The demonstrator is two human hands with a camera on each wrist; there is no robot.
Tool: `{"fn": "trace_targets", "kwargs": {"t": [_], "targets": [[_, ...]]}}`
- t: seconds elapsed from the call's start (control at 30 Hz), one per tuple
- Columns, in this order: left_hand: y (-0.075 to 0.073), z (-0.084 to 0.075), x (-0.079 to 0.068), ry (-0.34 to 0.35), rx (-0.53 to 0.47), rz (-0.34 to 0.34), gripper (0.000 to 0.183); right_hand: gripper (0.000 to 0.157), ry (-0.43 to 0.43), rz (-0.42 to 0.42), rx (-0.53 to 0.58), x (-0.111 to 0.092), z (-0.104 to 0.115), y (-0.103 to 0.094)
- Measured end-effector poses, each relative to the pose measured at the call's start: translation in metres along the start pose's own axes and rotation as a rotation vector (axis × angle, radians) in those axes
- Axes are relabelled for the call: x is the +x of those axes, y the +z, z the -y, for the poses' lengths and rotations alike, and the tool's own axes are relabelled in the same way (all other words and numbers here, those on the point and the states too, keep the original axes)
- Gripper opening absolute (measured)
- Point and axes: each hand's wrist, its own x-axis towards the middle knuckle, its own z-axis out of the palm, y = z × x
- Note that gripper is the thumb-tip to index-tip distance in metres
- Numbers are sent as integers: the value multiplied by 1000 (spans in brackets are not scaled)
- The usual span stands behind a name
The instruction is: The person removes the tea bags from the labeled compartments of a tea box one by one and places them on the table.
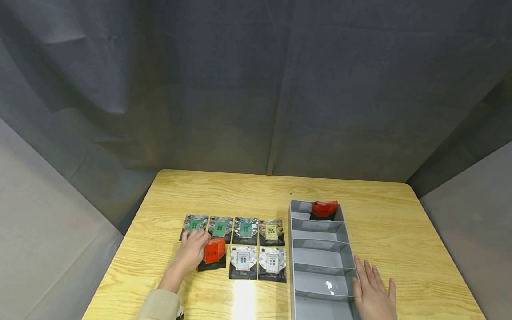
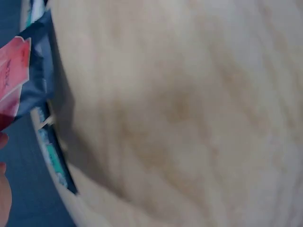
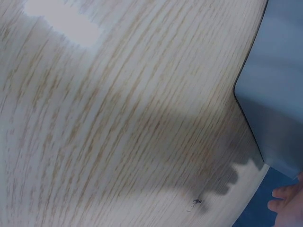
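Note:
My left hand [image 1: 193,248] pinches a red-and-black sachet [image 1: 212,254] by its left upper edge. In the left wrist view the sachet [image 2: 14,78] is tilted above the wood, with my fingers [image 2: 4,189] at its lower edge. Behind it lies a row of sachets: green-labelled ones [image 1: 219,229] and one with a yellow label [image 1: 271,231]. Two white-labelled sachets [image 1: 243,261] lie to its right. My right hand [image 1: 375,291] has its fingers straight and spread, against the right side of a grey compartment tray [image 1: 291,262]; it holds nothing.
Another red-and-black sachet [image 1: 324,210] stands in the tray's farthest compartment. Crosswise dividers split the tray into several compartments. The wooden table [image 1: 224,189] ends at a dark grey curtain [image 1: 224,124] behind, with pale panels to left and right.

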Motion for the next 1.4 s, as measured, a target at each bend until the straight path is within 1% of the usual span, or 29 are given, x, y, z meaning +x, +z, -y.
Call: {"fn": "trace_targets", "kwargs": {"t": [0.1,0.2,0.37,0.53,0.63,0.77,0.97,1.17,1.27,1.4], "targets": [[7,1,-4,6,59,46,14,54,-1,1,1,0,0,1],[17,3,-10,7,127,62,10,54,-2,3,1,1,1,1],[29,8,-17,-8,202,55,8,54,-2,5,4,1,1,1],[38,11,-21,-16,236,66,16,54,2,8,2,1,0,1],[42,11,-23,-23,233,48,15,54,4,17,0,1,0,0],[45,11,-23,-21,248,11,14,54,9,27,2,0,1,-1],[47,9,-21,-29,277,3,20,53,4,7,8,0,1,-1],[48,8,-17,12,295,-8,17,54,1,0,11,-1,1,0],[49,8,-17,13,297,-2,16,54,0,-5,13,0,0,1],[50,9,-17,-8,295,21,15,54,-3,-13,10,0,0,1]]}}
